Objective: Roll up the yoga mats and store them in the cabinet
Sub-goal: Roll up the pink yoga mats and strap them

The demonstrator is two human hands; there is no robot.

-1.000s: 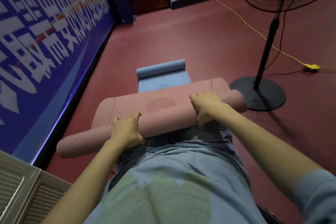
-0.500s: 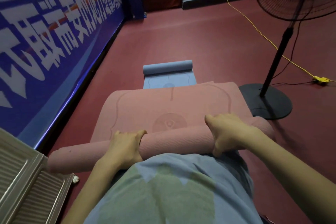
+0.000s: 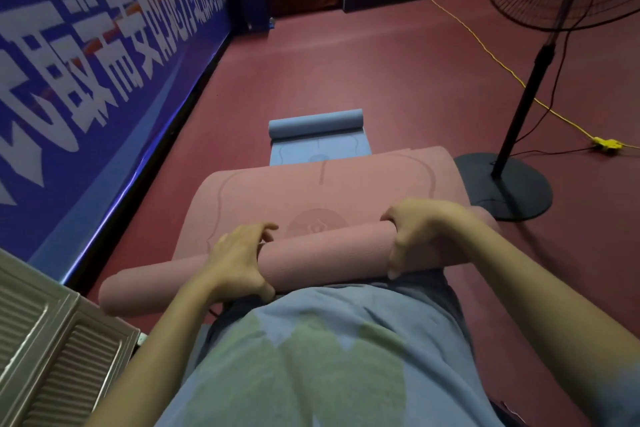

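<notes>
Blue mat [image 3: 317, 135] beyond pink mat [image 3: 325, 191]; fan base [image 3: 509, 187] just right

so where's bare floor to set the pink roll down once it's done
Bare floor lies wide beyond the blue mat, between banner wall and fan stand. It is crowded around the pink mat, the fan base beside it.
</notes>
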